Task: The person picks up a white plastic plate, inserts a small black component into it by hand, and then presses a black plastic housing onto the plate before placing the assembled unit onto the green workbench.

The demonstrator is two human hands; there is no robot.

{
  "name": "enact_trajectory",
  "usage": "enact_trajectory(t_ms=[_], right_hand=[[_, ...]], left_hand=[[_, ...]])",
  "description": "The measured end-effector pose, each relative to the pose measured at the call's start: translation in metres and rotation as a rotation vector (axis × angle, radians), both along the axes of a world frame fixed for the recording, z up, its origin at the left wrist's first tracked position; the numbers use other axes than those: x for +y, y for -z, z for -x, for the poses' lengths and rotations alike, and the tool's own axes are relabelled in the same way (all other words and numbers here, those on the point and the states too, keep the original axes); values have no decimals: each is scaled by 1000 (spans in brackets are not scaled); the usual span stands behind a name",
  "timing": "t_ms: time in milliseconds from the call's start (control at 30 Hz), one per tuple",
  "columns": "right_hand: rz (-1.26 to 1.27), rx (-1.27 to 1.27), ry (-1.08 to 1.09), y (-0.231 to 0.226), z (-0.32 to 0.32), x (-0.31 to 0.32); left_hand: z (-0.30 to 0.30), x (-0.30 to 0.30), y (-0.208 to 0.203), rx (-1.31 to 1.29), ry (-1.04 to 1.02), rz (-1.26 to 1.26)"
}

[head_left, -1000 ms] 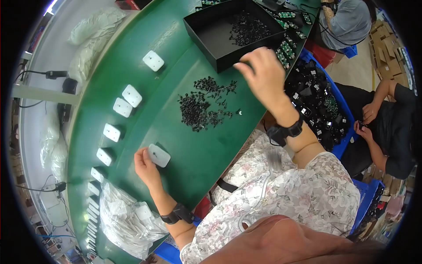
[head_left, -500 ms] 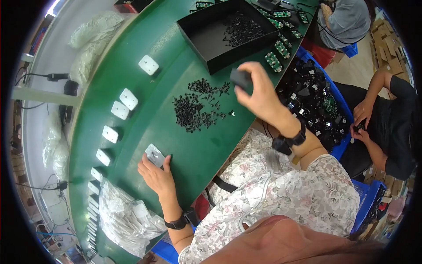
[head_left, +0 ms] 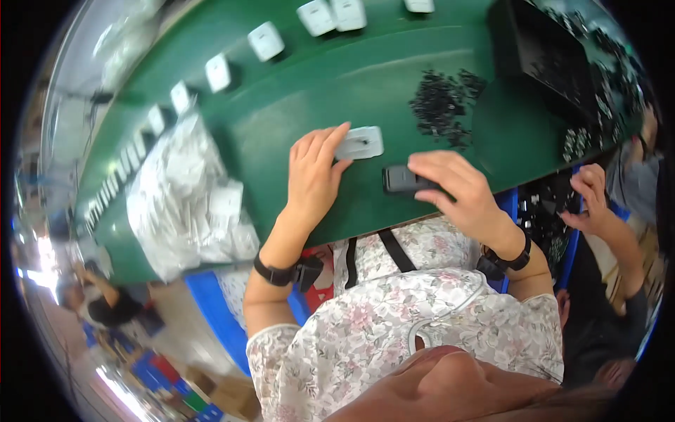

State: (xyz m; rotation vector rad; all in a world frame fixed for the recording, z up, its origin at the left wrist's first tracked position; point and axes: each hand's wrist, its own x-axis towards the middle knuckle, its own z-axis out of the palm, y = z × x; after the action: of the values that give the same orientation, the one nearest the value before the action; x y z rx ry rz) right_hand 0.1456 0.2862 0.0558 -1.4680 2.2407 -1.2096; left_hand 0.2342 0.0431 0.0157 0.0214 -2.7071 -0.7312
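Observation:
My left hand (head_left: 315, 172) pinches the left end of a small white plastic shell (head_left: 371, 145) with rounded corners. A small dark part shows in the middle of the shell, which rests on or just above the green table. Just to the right, my right hand (head_left: 460, 190) grips the right end of a black box-shaped housing (head_left: 399, 181) with thumb and fingers. The housing is close to the tabletop, apart from the shell. Beyond my right hand lies a loose pile of small black parts (head_left: 439, 105).
Several white shells (head_left: 266, 41) stand in a curved row along the far side of the green table (head_left: 316, 91). Clear bags of white pieces (head_left: 186, 204) lie at left. A black tray (head_left: 513, 56) stands at far right. A co-worker's hand (head_left: 594, 200) is over a bin of black parts.
My right hand has brought the black housing down and left, near the white shell. My left hand still holds the shell. The whole view has turned, shifting the table's contents.

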Motion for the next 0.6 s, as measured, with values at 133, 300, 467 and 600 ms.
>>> enact_trajectory(t_ms=[133,300,467,600], right_hand=[[122,94,4,6,17,-52],[42,195,-10,21,18,-77],[-16,260,-37,25,21,-83],[-8,307,-58,26,19,-85]], left_hand=[[-6,-10,4,66,-27,-285],[-16,-13,1,45,28,-332],[-16,-15,9,14,75,-130],[-20,-15,9,-7,63,-102]])
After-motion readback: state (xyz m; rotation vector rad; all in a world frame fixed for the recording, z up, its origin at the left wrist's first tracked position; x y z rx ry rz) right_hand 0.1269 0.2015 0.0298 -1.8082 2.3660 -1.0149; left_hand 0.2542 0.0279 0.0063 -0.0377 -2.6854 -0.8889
